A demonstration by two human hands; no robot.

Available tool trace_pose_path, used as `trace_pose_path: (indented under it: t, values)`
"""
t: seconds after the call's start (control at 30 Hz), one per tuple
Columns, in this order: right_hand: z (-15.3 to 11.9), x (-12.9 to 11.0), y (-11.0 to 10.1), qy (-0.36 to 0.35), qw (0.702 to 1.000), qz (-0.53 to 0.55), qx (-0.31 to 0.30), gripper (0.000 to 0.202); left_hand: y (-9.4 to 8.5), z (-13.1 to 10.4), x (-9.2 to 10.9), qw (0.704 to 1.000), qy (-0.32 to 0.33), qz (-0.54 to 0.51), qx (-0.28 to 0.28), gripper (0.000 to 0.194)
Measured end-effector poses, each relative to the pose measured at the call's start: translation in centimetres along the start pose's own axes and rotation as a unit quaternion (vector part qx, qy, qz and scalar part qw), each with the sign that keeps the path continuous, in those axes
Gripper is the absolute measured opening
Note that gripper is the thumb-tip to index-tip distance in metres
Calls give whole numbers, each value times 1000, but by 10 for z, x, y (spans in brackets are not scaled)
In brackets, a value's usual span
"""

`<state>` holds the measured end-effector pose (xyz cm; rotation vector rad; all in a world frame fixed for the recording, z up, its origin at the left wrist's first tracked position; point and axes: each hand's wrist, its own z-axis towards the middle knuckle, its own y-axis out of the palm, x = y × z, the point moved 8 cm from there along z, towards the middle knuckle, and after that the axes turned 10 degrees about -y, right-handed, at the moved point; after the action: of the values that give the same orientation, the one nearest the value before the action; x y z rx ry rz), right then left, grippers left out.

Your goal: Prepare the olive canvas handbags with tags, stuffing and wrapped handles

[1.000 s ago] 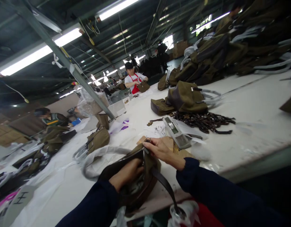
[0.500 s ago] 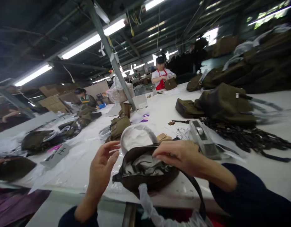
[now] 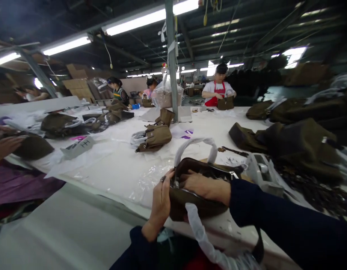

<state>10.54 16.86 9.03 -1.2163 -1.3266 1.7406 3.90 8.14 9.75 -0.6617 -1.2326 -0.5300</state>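
Observation:
A dark olive handbag (image 3: 196,208) stands unzipped at the table's front edge, its handles wrapped in white film. One handle (image 3: 194,141) arches up at the back; the other wrapped handle (image 3: 200,232) hangs over the front. My left hand (image 3: 160,198) grips the bag's left end, fingers together along its rim. My right hand (image 3: 203,185) reaches through the opening, its fingertips hidden inside among dark contents. A dark strap (image 3: 258,245) dangles at the bag's right.
A tape dispenser (image 3: 262,174) stands right of the bag, near dark straps (image 3: 300,195) and piled olive bags (image 3: 300,146). Another brown bag (image 3: 155,137) lies farther back by a post (image 3: 171,60). A marked card (image 3: 79,147) sits left, near a co-worker's hands (image 3: 6,148). Other people work behind.
My right hand has gone down into the bag. My left hand, apart from it before, now touches its left end. Grey stuffing seen before is mostly hidden. The view has turned left.

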Motion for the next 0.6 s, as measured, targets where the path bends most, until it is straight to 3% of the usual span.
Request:
trace_pose_path:
  t: [0.1,0.2,0.33,0.47,0.6]
  values:
    - [3,5,17,-40,999,19,15,18,8,6,7,1000,0,-29,-8,41]
    - [5,9,19,-58,997,38,47,18,11,15,12,999,3,-53,-9,40]
    - [-2,7,-5,-8,997,67,35,15,7,29,10,995,-12,-90,-36,41]
    - [-17,0,-43,4,992,73,98,26,4,37,7,986,-37,-153,-58,44]
    - [-21,12,-23,16,992,105,76,22,14,47,5,976,-41,-206,-62,42]
